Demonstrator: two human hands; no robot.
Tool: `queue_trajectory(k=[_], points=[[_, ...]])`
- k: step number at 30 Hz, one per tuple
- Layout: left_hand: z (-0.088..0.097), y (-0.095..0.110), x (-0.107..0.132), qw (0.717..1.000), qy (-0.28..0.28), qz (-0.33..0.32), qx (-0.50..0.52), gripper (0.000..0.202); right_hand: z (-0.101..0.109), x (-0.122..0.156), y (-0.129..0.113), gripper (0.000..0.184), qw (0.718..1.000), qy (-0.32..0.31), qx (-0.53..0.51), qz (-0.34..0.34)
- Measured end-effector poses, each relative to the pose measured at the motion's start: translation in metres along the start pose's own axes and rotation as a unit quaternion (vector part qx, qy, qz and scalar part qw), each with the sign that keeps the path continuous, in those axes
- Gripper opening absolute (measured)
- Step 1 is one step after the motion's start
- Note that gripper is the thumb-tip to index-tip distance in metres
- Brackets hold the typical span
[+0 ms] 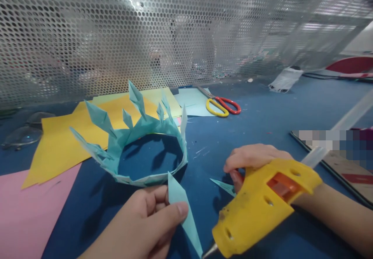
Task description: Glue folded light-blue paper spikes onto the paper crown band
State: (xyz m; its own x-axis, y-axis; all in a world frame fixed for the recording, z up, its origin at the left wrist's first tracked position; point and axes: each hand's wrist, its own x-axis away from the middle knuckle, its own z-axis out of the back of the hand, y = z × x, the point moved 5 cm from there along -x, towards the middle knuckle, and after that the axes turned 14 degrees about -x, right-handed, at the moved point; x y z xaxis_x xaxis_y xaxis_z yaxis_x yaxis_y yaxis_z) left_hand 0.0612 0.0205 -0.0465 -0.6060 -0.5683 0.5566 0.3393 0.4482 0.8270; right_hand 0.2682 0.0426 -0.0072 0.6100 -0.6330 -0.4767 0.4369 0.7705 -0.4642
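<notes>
Nearest, at the bottom edge, the left hand [148, 224] pinches a folded teal paper spike [182, 208] between thumb and fingers; the spike's upper tip rises just in front of the crown's near rim and its long lower point runs down toward the glue gun's nozzle. The right hand [253, 161] is wrapped around the grip of a yellow glue gun [262, 208], a finger on the red trigger. The gun is tilted so its metal nozzle [210, 250] points down and left, close to the spike's lower tip; I cannot tell whether they touch. A clear glue stick [316, 156] juts out of the gun's back, up and to the right. Just beside the right hand's fingers another small teal spike [223, 186] lies flat on the blue table [276, 123].

Right behind the left hand stands the teal paper crown [140, 146], a ring with several spikes rising from its far and left sides, the table showing through its middle. A pink sheet [26, 212] lies at the lower left, and yellow sheets [64, 138] spread under and behind the crown. To the right, a flat board [344, 173] sits at the table's edge.

Farther back, scissors [223, 105] with one yellow and one red handle rest on pale blue paper [192, 99]. At far left is a clear dome-like thing, too blurred to name. A white crumpled object [284, 80] lies near the perforated metal screen [175, 29] that closes off the back.
</notes>
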Motion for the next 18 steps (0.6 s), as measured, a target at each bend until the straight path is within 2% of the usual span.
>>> queue_trajectory(k=[7,13,18], points=[[0.001,-0.004,-0.002,1.0,0.005,0.001,0.012,0.05,0.001,-0.004,-0.013,0.03,1.0,0.0,0.014,0.015],[-0.001,-0.003,-0.002,1.0,-0.009,-0.002,0.019,0.05,0.005,-0.008,-0.021,0.019,0.997,0.035,0.019,0.062],[0.001,-0.003,-0.001,1.0,-0.006,0.008,0.021,0.047,0.005,-0.008,-0.025,0.021,0.995,0.054,0.035,0.081]])
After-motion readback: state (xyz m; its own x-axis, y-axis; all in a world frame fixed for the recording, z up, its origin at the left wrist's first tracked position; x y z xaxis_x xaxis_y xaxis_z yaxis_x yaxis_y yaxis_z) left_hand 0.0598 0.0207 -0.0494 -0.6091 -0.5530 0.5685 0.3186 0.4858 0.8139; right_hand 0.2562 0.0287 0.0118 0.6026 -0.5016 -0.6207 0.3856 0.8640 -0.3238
